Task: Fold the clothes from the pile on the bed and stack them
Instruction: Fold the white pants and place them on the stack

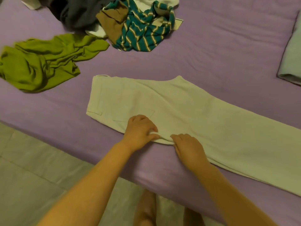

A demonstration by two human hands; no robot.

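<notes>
White trousers (187,111) flat on bed w/ pile (114,22) behind, prob. unfolded.

Bed (219,51) under smooth purple sheet, extending beyond the fingers; pale tiled floor (32,168) on the wrist side; grey-lilac folded bedding (291,59) far right; dim, warm light.

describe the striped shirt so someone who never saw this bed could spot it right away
On the purple bed, look to the far side at the heap of unfolded clothes. The striped shirt lies crumpled at its right end, beside a brown garment. It alone is patterned: teal with pale stripes, while the others are plain.
</notes>
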